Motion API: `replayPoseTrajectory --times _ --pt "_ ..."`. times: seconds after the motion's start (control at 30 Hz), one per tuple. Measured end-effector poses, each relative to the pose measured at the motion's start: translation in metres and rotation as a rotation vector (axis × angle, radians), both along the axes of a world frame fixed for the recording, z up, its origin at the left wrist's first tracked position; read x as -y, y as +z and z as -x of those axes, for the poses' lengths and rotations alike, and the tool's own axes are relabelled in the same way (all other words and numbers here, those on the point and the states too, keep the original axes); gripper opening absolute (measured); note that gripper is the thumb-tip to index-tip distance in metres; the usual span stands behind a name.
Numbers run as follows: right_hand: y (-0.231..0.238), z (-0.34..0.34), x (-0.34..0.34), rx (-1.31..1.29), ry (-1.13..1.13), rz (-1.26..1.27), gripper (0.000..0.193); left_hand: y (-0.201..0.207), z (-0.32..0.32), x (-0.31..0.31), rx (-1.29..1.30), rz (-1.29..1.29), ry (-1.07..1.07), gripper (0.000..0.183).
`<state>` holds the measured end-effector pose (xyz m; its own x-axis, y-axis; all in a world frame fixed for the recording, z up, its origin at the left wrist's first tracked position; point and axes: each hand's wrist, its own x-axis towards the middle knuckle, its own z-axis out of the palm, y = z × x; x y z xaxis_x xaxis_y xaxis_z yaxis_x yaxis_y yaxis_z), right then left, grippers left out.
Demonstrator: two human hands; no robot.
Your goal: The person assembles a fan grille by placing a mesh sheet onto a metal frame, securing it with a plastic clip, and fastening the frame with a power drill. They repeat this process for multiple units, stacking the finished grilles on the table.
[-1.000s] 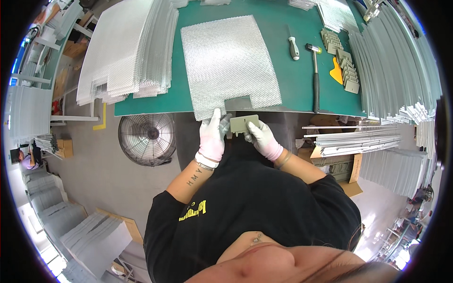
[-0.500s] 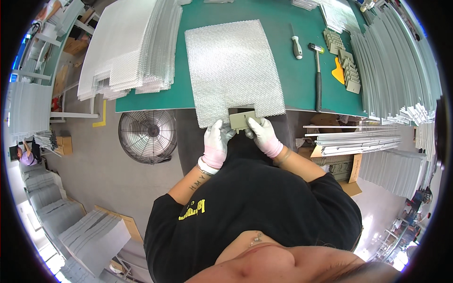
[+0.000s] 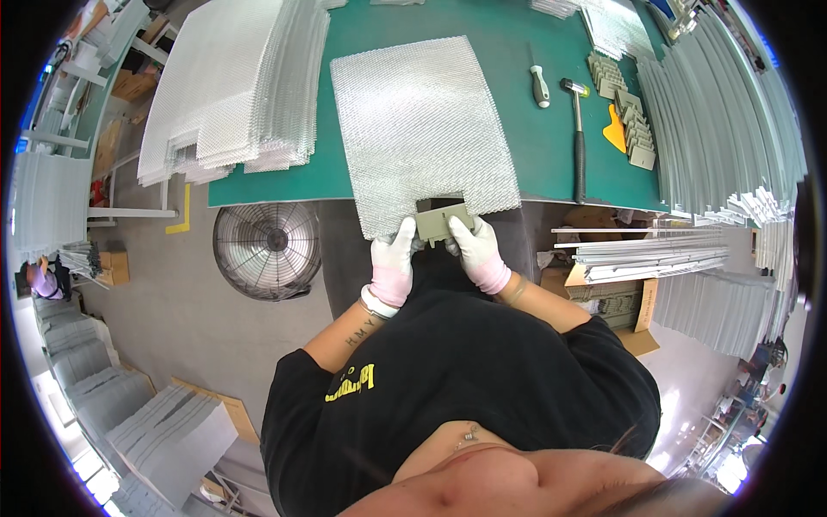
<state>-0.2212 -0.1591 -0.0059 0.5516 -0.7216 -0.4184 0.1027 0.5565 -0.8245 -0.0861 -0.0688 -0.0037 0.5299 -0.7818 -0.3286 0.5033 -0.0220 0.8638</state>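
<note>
A flat grey-beige plate with small tabs on its near edge [image 3: 441, 225] sits in front of my body, at the notch of a silver mesh sheet [image 3: 422, 129]. My right hand [image 3: 476, 254], in a white and pink glove, pinches its right part, thumb on top. My left hand [image 3: 393, 263], gloved alike, grips its left end; those fingertips are partly hidden underneath. The left thumb also lies close to the mesh's near left corner. Most of the sheet rests on the green table [image 3: 534, 155], its notched end reaching past the front edge.
A thick stack of mesh sheets [image 3: 233, 86] stands at the left. To the right lie a screwdriver [image 3: 539, 86], a hammer [image 3: 579, 138], a yellow scraper [image 3: 613, 129], and several more grey-beige plates [image 3: 637, 142]. Long metal strips [image 3: 715, 121] are piled beyond. A fan [image 3: 267, 250] stands on the floor.
My right thumb has slid a little leftward on the plate. My left thumb has shifted slightly at the plate's left end. Both hands keep hold, and the mesh has barely moved.
</note>
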Motion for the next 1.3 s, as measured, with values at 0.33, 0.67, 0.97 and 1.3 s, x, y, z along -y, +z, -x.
replayPoseTrajectory --times 0.33,0.67,0.97,1.3 --pt "-0.016 0.003 0.011 -0.045 -0.336 0.036 0.025 -0.006 0.004 0.008 -0.13 -0.104 -0.263 0.031" --pt "0.016 0.008 0.019 -0.232 -0.204 0.117 0.029 -0.009 0.005 0.007 -0.155 0.025 -0.269 0.028" --pt "-0.016 0.006 0.007 -0.109 -0.289 0.149 0.03 0.002 0.014 0.005 -0.35 0.063 -0.24 0.038" --pt "-0.029 0.001 0.004 0.15 0.192 0.109 0.043 0.125 -0.068 0.064 0.692 -0.013 -1.182 0.034"
